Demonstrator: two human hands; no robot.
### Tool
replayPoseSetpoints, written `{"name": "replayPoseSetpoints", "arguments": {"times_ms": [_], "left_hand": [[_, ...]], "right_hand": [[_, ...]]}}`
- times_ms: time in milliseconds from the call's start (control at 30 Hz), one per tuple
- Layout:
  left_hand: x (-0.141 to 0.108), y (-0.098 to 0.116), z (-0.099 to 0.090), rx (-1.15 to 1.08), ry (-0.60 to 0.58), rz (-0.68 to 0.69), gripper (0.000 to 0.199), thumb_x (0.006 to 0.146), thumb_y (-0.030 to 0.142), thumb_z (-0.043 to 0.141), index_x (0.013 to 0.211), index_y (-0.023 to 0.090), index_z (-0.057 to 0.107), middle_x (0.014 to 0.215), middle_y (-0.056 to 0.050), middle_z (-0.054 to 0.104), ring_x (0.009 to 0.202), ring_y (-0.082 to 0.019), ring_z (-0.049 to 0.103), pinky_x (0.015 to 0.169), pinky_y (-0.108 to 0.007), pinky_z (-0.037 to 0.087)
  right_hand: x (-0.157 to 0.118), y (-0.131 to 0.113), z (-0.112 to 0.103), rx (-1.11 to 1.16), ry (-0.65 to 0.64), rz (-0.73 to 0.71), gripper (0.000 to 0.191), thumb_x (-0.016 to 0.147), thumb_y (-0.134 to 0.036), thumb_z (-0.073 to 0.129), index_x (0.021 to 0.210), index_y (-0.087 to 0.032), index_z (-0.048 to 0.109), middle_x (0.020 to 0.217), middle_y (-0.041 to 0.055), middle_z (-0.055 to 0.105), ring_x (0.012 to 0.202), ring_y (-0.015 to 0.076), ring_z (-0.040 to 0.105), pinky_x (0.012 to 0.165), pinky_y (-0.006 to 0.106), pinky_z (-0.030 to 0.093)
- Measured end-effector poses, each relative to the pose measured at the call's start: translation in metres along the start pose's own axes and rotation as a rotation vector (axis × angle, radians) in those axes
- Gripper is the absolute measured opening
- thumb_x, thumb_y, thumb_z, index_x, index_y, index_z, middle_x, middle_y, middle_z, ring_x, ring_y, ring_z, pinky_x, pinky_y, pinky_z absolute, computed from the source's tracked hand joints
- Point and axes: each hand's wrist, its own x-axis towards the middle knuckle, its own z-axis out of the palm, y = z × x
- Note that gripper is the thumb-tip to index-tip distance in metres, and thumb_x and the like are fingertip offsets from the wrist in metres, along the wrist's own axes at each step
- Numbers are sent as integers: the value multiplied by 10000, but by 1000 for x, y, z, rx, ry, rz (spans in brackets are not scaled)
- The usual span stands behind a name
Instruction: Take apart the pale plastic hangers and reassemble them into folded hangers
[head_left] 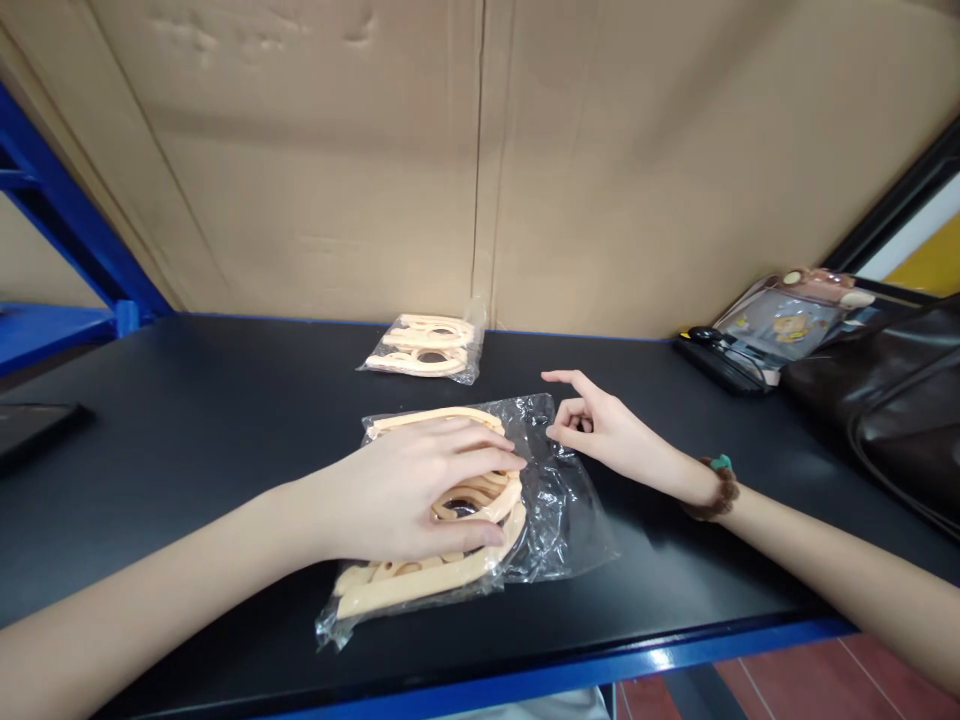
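The left hand [420, 490] lies on top of the big clear plastic bag [510, 500], fingers [487, 462] spread wide, pressing on it and not wrapped around anything. The right hand [604, 425] is just by the right edge of the big bag. Its pointing finger sticks out, and the other fingers bend in toward the thumb. I can't tell if they pinch the plastic or only touch it.

Inside the big bag are curved tan pieces [427, 585], with a loose, crinkly flap [559, 510] to their right. The big bag lies flat on the black counter [225, 420], near its blue front edge [660, 655]. A fuzzy brown band [724, 490] is around the right wrist, right of the big bag.

Behind the big bag lies a smaller-looking bag [427, 345] of tan pieces. Far to the right of the big bag are a black mouse [703, 335], a see-through pouch [787, 320] and a shiny dark brown bag [885, 380]. Well left of the big bag is a flat dark thing [37, 430]. Behind everything stands a cardboard wall [337, 180].
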Motion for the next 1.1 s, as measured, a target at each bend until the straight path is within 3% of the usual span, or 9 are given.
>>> {"name": "replayPoseSetpoints", "arguments": {"times_ms": [133, 267, 467, 533, 633, 733, 867, 1000, 1100], "left_hand": [[0, 0, -2, -11, -6, 1, 537, 848, 500, 613, 1289, 197, 568, 1336, -88, 585, 1247, -261, 519, 1053, -397, 424], [0, -3, 2, -20, 14, 33, 548, 846, 490, 617, 1308, 204, 541, 1337, -81, 579, 1243, -247, 516, 1049, -383, 419], [0, -3, 8, 7, 56, 54, 571, 839, 481, 626, 1316, 200, 484, 1318, -93, 584, 1214, -248, 534, 1013, -388, 439], [0, -3, 8, 51, 129, 25, 488, 825, 470, 644, 1200, 184, 522, 1237, -101, 616, 1145, -259, 565, 937, -396, 477], [0, -3, 6, 156, 381, 30, 234, 874, 380, 595, 967, 179, 522, 1060, -94, 643, 1013, -241, 592, 822, -366, 499], [0, 0, 5, 212, 533, 131, 219, 898, 313, 567, 1039, 152, 523, 1074, -112, 634, 1071, -235, 572, 882, -354, 484], [1, 15, 6, 197, 371, 285, 410, 913, 367, 553, 1229, 108, 514, 1240, -130, 620, 1190, -239, 538, 1016, -355, 429], [1, 27, 12, 253, 265, 382, 315, 949, 371, 495, 1111, 127, 612, 1064, -94, 709, 1030, -233, 631, 976, -359, 461], [1, 27, 15, 261, 260, 386, 292, 952, 379, 490, 1040, 154, 653, 986, -83, 722, 963, -219, 652, 922, -337, 494]], "right_hand": [[-1, -2, 1, 137, 32, -18, 548, 812, -182, 580, 1322, -198, 383, 695, -65, 572, 606, 112, 512, 625, 268, 443], [-4, -11, 5, 392, 117, -140, 489, 838, -222, 622, 1280, -221, 411, 734, -52, 574, 622, 102, 551, 635, 267, 487], [-11, -21, 14, 477, -45, -235, 365, 944, -265, 532, 1286, -219, 411, 904, 18, 664, 875, 138, 649, 848, 322, 520], [-12, -21, 14, 461, -91, -259, 342, 977, -264, 475, 1308, -219, 400, 991, 39, 677, 973, 144, 643, 919, 341, 494], [-13, -19, 12, 390, -162, -295, 375, 1001, -255, 422, 1368, -235, 344, 1111, 56, 674, 1036, 144, 635, 948, 353, 480], [-14, -21, 11, 206, -220, -372, 469, 973, -264, 492, 1407, -242, 317, 1232, 73, 635, 1130, 161, 602, 997, 374, 456], [-15, -24, 14, -62, -211, -492, 669, 849, -335, 685, 1415, -218, 348, 1364, 114, 531, 1242, 207, 514, 1057, 390, 414], [-15, -22, 18, -228, -211, -623, 807, 818, -392, 704, 1476, -192, 282, 1487, 150, 384, 1413, 253, 291, 1159, 453, 276], [-15, -21, 19, -325, -202, -612, 817, 846, -406, 663, 1500, -166, 238, 1564, 155, 254, 1471, 247, 155, 1192, 456, 200]]}}
